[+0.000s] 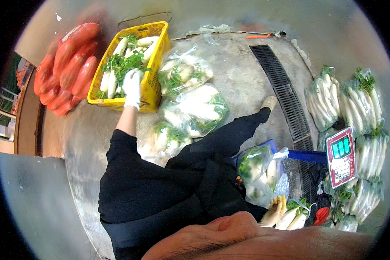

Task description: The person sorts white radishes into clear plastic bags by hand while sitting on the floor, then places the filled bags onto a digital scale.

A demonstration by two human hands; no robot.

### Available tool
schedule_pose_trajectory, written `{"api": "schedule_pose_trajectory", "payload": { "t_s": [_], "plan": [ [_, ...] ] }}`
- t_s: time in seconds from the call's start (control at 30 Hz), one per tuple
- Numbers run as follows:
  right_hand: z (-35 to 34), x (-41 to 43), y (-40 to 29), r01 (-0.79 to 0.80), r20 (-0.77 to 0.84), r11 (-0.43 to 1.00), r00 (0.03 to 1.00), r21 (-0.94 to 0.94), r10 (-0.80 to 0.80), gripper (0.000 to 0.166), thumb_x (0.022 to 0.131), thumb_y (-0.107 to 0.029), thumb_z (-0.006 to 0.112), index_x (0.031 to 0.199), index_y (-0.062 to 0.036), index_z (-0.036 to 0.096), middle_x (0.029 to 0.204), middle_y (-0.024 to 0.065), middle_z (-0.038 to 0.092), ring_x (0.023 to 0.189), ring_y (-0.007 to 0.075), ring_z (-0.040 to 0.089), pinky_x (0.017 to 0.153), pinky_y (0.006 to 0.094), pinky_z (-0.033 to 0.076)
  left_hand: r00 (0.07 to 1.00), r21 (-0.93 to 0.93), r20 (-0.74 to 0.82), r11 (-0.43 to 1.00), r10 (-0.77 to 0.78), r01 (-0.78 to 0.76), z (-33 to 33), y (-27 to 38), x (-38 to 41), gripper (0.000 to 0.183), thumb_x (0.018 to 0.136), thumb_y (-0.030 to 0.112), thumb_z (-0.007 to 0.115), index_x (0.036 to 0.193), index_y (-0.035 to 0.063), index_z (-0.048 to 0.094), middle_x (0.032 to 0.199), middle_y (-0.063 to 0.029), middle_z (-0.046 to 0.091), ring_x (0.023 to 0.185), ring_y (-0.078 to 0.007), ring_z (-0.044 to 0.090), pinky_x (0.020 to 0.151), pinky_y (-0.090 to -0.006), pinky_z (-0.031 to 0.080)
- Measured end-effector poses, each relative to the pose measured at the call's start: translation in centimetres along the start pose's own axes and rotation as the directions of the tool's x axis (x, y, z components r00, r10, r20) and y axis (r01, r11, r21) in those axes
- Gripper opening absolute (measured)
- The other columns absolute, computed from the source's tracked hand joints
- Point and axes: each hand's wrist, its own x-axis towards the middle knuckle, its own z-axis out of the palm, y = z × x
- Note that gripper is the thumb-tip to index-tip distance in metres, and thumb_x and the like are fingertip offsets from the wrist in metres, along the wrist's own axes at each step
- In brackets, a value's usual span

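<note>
My left hand, in a white glove, reaches into a yellow plastic crate of white radishes. It lies against the radish greens; its fingertips are partly hidden there, so its grip cannot be made out. Low on the right, my right hand has yellowish fingers extended, with nothing visible in them. Right beside it lie white radishes with leafy tops. Just above it, a clear plastic bag of radishes rests on the blue platform of a scale, whose red display panel is lit.
Clear bags of radishes lie on the concrete floor by the crate. Red mesh sacks are piled left of it. A black drain grate crosses the floor near my foot. Several bagged radish bundles line the right wall.
</note>
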Motion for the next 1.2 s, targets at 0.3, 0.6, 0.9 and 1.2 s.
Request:
{"api": "schedule_pose_trajectory", "payload": {
  "t_s": [0.3,0.6,0.9,1.2],
  "plan": [
    [20.5,-1.1,-6.2,0.366,0.493,0.91,0.838,-0.196,-0.232,0.057,0.076,0.002,0.073,0.129,-0.0028,0.053,0.083,0.0007,0.064,0.075,0.0073,0.058,0.072,0.0223,0.049,0.555,-0.239,0.694,0.874,0.459,-0.424,17.3,20.7,-23.3,0.027,0.077,0.017,0.067,0.102,0.007,0.066,0.09,-0.0125,0.065,0.08,-0.0281,0.062,0.075,-0.0383,0.048],
    [14.2,2.1,-4.5,0.225,-0.048,0.917,0.974,0.331,-0.221,0.011,0.089,-0.011,0.065,0.096,-0.0034,0.064,0.082,0.0049,0.064,0.069,0.0122,0.057,0.066,0.025,0.048,0.322,-0.47,0.848,0.879,0.421,0.087,19.2,22.2,-28.5,0.022,0.087,0.018,0.063,0.103,0.0041,0.066,0.101,-0.006,0.065,0.089,-0.0159,0.059,0.083,-0.0284,0.045],
    [10.8,1.7,-4.9,0.08,-0.008,0.717,0.995,0.692,-0.103,0.013,0.093,-0.016,0.059,0.098,-0.0036,0.06,0.081,0.0043,0.06,0.071,0.0162,0.055,0.069,0.0297,0.046,0.255,-0.489,0.823,0.861,0.509,-0.141,17.5,18.5,-26.5,0.008,0.083,0.012,0.067,0.086,0.0055,0.072,0.106,-0.0085,0.064,0.108,-0.0206,0.055,0.095,-0.0324,0.041],
    [11.3,1.8,-4.5,0.139,-0.097,0.873,0.99,0.468,-0.106,0.013,0.091,-0.014,0.063,0.097,-0.0034,0.063,0.081,0.0042,0.063,0.07,0.0143,0.058,0.067,0.0274,0.048,0.316,-0.56,0.534,0.608,0.784,-0.562,14.3,27.0,-29.0,0.028,0.068,0.016,0.078,0.097,0.0154,0.073,0.096,-0.0044,0.061,0.09,-0.023,0.056,0.082,-0.0369,0.042]
  ]
}}
